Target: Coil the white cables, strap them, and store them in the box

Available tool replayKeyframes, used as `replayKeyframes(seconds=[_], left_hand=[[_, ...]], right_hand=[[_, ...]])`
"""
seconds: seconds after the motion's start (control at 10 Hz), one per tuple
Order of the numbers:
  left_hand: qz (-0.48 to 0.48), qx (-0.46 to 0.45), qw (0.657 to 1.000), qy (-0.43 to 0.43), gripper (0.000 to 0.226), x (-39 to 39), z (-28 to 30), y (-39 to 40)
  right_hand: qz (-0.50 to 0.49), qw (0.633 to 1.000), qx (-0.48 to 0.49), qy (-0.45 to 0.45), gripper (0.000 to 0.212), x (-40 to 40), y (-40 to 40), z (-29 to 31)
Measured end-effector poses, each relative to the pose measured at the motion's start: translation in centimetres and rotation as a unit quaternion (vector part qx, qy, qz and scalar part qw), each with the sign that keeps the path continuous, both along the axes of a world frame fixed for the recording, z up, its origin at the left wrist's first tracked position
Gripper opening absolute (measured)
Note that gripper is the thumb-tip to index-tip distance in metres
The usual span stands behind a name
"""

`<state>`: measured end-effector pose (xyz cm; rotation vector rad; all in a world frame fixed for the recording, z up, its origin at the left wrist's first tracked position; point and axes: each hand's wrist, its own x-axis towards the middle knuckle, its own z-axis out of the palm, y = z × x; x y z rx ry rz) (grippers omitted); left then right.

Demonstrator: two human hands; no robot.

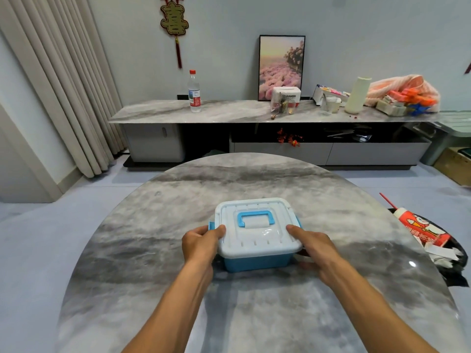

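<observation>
Two hands hold the box (257,235) from either side on the round marble tabletop (178,200): the left hand (201,244) has its thumb hooked over the left edge of the white lid (254,240) with the other fingers curled down the side, and the right hand (313,247) has its thumb lying on the lid's right edge with the fingers wrapped under the rim. Between the hands the box sits flat, its blue base (257,263) showing toward the person beneath the lid, and its blue handle (256,219) folded down just beyond the thumbs. A blue latch (211,224) sticks out just beyond the left thumb; whether it is snapped shut cannot be told. No white cables show anywhere on the tabletop, and the lid is not clear enough to show what lies inside. With the lid seated on the box, the task looks to be either at its very end, with the cables coiled, strapped and stored away, or at its very start, with the box not yet opened; the view alone does not settle which. Well beyond the hands, a long sideboard (229,110) carries a water bottle (194,94) and assorted clutter.
</observation>
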<state>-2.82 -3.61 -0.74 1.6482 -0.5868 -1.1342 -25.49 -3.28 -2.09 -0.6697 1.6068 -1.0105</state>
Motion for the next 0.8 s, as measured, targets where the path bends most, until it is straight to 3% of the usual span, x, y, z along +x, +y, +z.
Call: replayKeyframes(seconds=[0.1,0.3,0.4,0.6,0.7,0.8], left_hand=[[-0.03,-0.055,0.975,-0.215,0.02,-1.1,-0.3,0.3],[-0.077,-0.074,0.924,-0.368,0.024,-1.8,0.2,0.7],[-0.111,-0.05,0.903,-0.412,0.034,-2.5,0.1,0.7],[-0.167,-0.041,0.905,-0.39,0.041,-1.7,0.5,-0.4],[-0.211,-0.015,0.92,-0.331,0.046,-1.3,0.4,0.2],[-0.215,-0.017,0.935,-0.283,0.045,0.0,2.1,-0.1]], right_hand=[[-0.036,0.988,-0.094,0.114,0.026,0.7,0.2,0.1],[-0.026,0.907,-0.169,0.385,0.025,1.9,0.8,-0.1],[-0.003,0.879,-0.163,0.449,0.03,1.9,0.9,-0.1],[0.064,0.817,-0.087,0.566,0.042,1.3,0.7,0.4],[0.124,0.813,-0.049,0.567,0.044,1.7,1.6,0.5],[0.138,0.855,-0.06,0.496,0.05,0.9,1.8,2.9]])
